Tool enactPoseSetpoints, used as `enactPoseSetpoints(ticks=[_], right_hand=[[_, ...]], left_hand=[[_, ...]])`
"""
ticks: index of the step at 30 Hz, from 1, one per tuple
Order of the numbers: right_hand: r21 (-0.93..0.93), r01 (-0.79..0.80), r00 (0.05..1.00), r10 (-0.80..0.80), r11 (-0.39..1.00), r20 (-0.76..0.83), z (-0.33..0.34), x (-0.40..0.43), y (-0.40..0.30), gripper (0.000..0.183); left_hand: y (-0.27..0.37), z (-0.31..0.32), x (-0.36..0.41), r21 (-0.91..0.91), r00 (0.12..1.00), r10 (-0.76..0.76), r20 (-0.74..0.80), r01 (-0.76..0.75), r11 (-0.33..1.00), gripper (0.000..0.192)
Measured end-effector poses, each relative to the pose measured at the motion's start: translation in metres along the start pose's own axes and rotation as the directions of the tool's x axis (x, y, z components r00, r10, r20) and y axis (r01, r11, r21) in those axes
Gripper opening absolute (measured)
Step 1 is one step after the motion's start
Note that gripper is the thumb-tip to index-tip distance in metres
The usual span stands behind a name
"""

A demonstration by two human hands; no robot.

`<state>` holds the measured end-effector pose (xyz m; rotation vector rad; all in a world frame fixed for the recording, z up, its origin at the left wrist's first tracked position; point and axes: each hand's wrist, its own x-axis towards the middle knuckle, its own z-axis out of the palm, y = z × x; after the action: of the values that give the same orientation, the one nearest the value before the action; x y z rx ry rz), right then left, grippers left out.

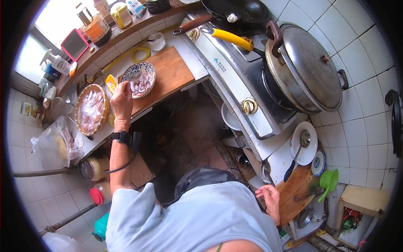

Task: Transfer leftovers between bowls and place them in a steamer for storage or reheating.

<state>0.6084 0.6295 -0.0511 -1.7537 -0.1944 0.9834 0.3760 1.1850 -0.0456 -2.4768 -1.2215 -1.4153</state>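
My left hand (pixel 121 99) is closed at the near left rim of a blue-patterned bowl (pixel 138 66), fingertips pinched together; whether something thin, such as a utensil, is between them is hard to tell. Pieces of pinkish, coated food (pixel 143 83) lie in the bowl, which rests on a wooden cutting board (pixel 171 67). A yellow packet (pixel 111 83) is just beyond the hand. Left of it stands a woven basket (pixel 105 110) lined with clear plastic, with similar food inside. My right hand (pixel 270 200) hangs by my right side, fingers loosely curled, and no object shows in it.
A gas stove (pixel 229 82) holds a black wok (pixel 252 15) and a large lidded metal pot (pixel 308 66). A glass jar (pixel 156 42) stands behind the board. A white bowl with a ladle (pixel 310 154) sits at the right. Bottles line the window ledge (pixel 126 33).
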Motion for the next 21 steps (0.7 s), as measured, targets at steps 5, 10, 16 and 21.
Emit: enactPoseSetpoints(ticks=[5,10,16,21], right_hand=[[0.026,-0.009,1.000,0.009,1.000,0.008,0.009,0.002,0.007,0.015],[0.033,0.006,1.000,-0.006,0.999,0.013,0.012,0.002,0.003,0.016],[-0.005,0.022,1.000,-0.022,1.000,-0.001,0.008,-0.002,-0.001,0.016],[-0.018,0.132,0.989,-0.133,0.991,-0.068,-0.015,0.002,-0.007,0.016]], left_hand=[[0.055,0.036,-0.009,-0.703,0.797,-0.584,0.155,0.504,0.501,0.011],[0.074,0.112,-0.045,-0.766,0.405,-0.748,0.526,0.607,-0.209,0.025],[0.051,0.168,-0.059,-0.725,0.248,-0.738,0.627,0.533,-0.436,0.019],[0.034,0.159,-0.093,-0.763,0.409,-0.689,0.598,0.553,-0.334,0.022]])
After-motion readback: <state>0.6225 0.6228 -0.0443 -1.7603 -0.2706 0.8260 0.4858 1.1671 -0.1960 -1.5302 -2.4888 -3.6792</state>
